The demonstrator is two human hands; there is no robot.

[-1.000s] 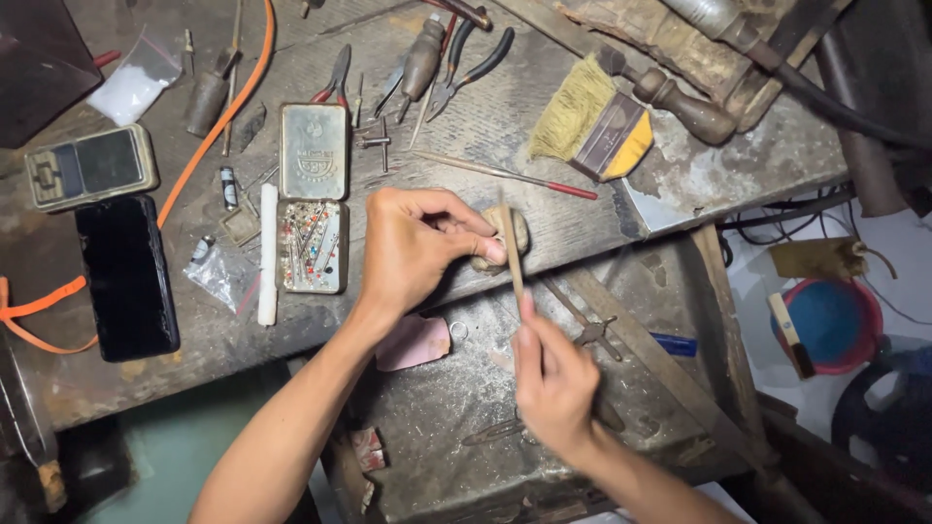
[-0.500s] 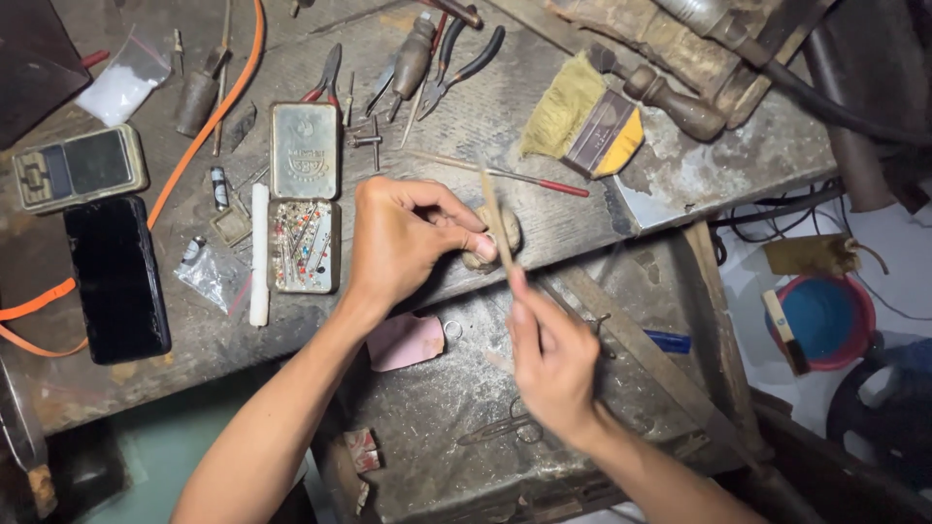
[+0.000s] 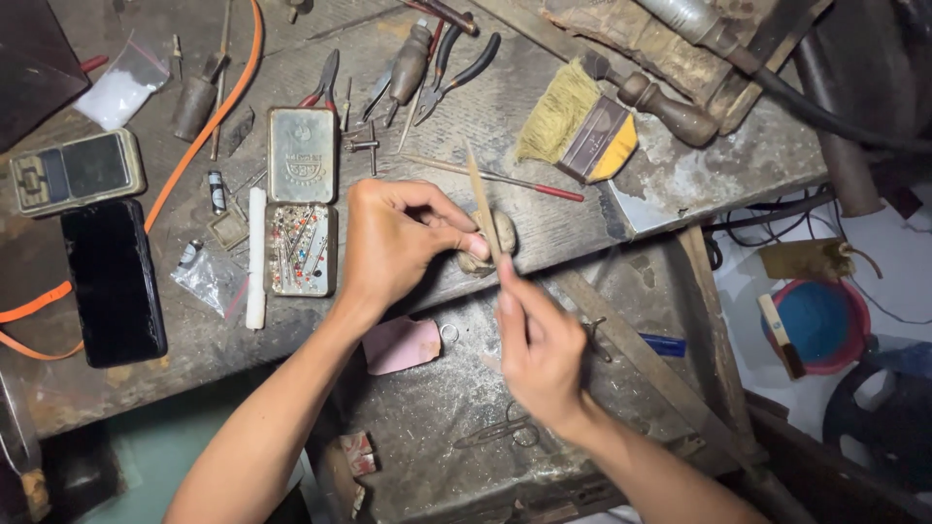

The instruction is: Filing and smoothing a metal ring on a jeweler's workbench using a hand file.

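A scarred, grey wooden workbench [image 3: 621,209] spreads under both hands. On it lie a black phone [image 3: 112,281], a yellow-bristled brush [image 3: 573,121] and an open metal tin [image 3: 302,247] of pins. The left hand [image 3: 393,243] is curled tight, pinching a small rounded piece [image 3: 503,233] against the bench edge. The right hand [image 3: 539,344] grips a thin flat file [image 3: 482,206] — best kept to short, level strokes, the piece braced firmly.
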